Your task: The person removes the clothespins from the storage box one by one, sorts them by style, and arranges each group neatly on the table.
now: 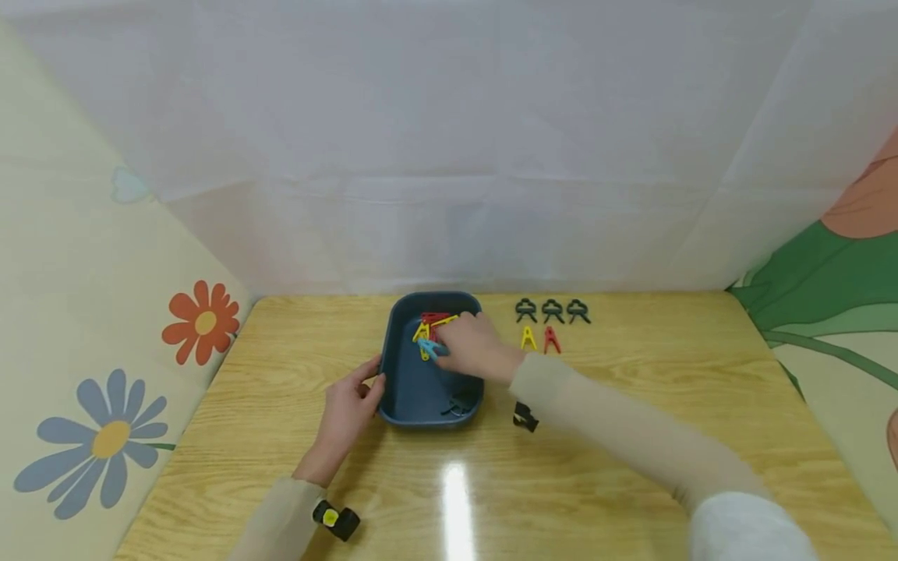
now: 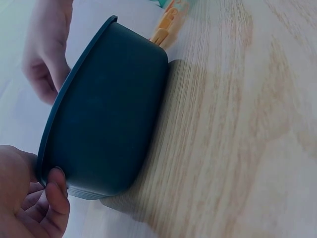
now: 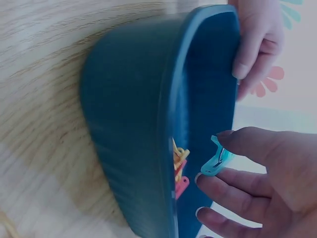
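Note:
A dark blue plastic tub [image 1: 414,393] stands on the wooden table. My left hand [image 1: 347,405] grips its left rim, with thumb and fingers on the wall. Over the tub, my right hand [image 1: 477,347] pinches a light blue clip [image 3: 218,161] between thumb and fingertips, as the right wrist view shows. Below it, red clips [image 1: 435,317] and yellow clips [image 1: 421,333] lie in a loose heap, partly hidden by the right hand. Dark clips [image 1: 461,403] lie in the tub's near right corner.
Right of the tub, three dark clips [image 1: 552,311] stand in a row. In front of them are a yellow clip [image 1: 528,338] and a red clip [image 1: 552,340]. A white cloth [image 1: 449,195] hangs behind the table [image 1: 673,374]; flower-patterned panels flank it.

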Demonstrator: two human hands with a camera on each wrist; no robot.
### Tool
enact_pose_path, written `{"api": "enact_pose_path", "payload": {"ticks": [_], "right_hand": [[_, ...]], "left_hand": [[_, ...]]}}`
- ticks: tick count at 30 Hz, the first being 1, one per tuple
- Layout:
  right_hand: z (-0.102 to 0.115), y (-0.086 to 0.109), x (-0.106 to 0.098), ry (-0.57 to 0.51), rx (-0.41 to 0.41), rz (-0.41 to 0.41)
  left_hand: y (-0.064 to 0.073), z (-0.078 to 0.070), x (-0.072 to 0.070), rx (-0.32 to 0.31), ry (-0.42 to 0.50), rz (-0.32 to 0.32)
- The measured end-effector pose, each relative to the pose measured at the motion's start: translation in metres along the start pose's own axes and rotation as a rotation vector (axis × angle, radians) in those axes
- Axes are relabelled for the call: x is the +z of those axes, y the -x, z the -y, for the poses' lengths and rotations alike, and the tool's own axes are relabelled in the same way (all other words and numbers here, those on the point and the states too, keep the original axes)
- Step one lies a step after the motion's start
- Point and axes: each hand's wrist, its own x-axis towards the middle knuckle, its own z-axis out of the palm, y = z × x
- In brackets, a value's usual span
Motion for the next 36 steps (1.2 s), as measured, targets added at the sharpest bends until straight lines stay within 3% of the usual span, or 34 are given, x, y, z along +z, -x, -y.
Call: {"api": "enact_pose_path", "payload": {"ticks": [7, 15, 27, 36], "right_hand": [[-0.022, 0.020, -0.011, -0.053, -0.008, -0.035], [-0.054, 0.043, -0.016, -0.145, 0.049, -0.071], [-0.104, 0.078, -0.012, -0.217, 0.154, -0.106], [-0.146, 0.094, 0.005, -0.268, 0.245, -0.129]], "left_hand": [[0.001, -0.002, -0.001, -0.002, -0.003, 0.007], [0.001, -0.005, -0.002, -0.010, -0.001, 0.012], [0.000, -0.002, -0.001, -0.003, 0.001, 0.014], [-0.001, 0.000, 0.000, 0.000, 0.004, 0.011]]}}
